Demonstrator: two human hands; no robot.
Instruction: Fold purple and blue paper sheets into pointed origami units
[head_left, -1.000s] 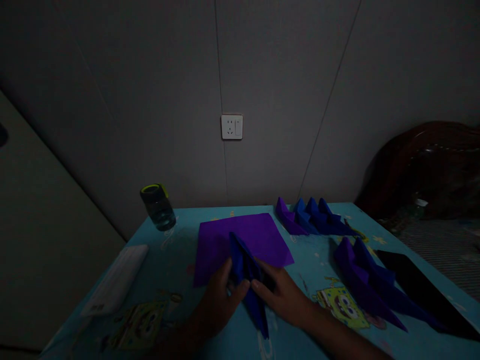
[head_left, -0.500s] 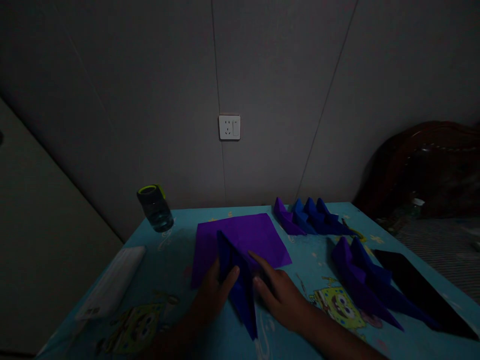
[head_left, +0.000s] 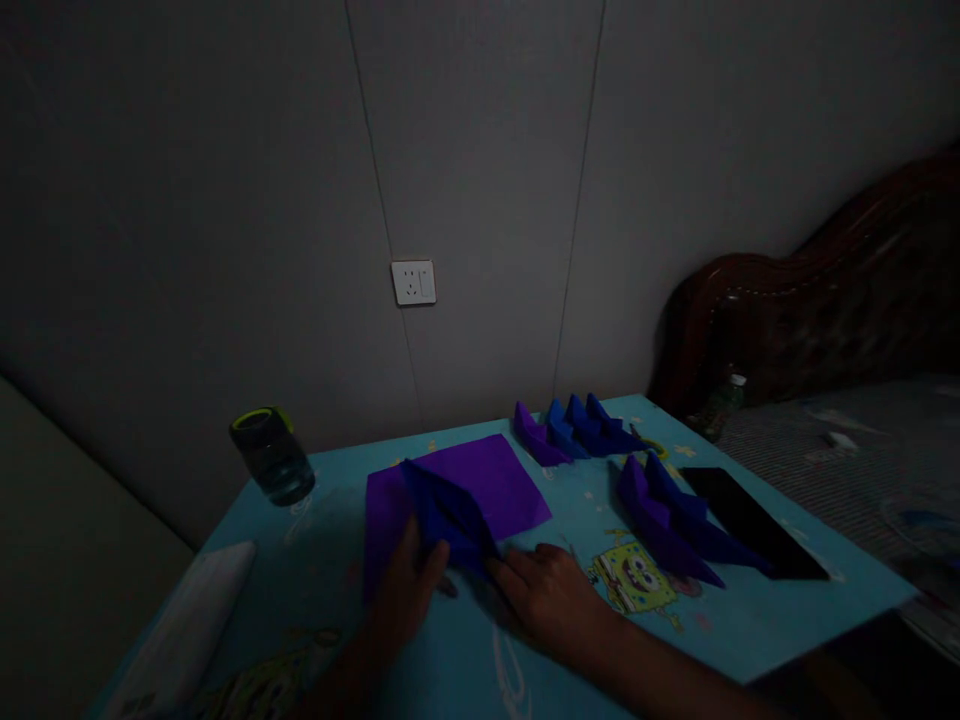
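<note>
A dark blue folded paper boat (head_left: 454, 515) is held between my two hands above the table, its pocket partly spread. My left hand (head_left: 416, 580) grips its near left side, thumb on the paper's face. Fingers of my right hand (head_left: 544, 590) are closed on its right lower corner. Behind and under it lies a flat purple sheet of paper (head_left: 480, 475). To the right stand a purple paper boat (head_left: 652, 520) and a blue paper boat (head_left: 697, 520), nested side by side. Farther back sits a row of several small paper boats (head_left: 577, 430).
A water bottle (head_left: 274, 460) stands at the back left, with a white flat box (head_left: 184, 630) nearer me. A black flat object (head_left: 757, 525) lies at the right. The tablecloth (head_left: 630, 660) has cartoon prints. A wall with a socket (head_left: 414, 283) rises behind; a bed headboard (head_left: 795, 310) is to the right.
The blue paper has turned from upright and narrow to a wider, flatter tilt. My right hand has shifted down to its right corner, fingers closing. The view has swung to the right.
</note>
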